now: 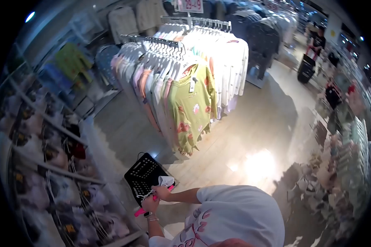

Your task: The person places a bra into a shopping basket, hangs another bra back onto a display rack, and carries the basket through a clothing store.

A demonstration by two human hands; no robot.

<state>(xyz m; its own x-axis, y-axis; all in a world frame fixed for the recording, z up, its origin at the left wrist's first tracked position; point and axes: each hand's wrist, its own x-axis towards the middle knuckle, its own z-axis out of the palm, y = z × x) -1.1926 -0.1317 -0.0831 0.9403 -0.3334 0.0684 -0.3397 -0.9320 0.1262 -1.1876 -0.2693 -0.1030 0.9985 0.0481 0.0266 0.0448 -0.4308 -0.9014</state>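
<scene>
While both hands (156, 198) hold pink hangers (143, 210), open floor (251, 136) lies rightward.

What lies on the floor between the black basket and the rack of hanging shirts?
In the head view, nothing: bare pale floor separates the black basket from the rack of hanging shirts.

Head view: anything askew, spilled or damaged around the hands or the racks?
Nothing stands out. The shirts hang in even rows on the clothes rack, a yellow-green floral shirt at the front. The black basket sits on the floor by the shelves. Both hands, left hand and right hand, hold a small white item; details are blurred.
</scene>
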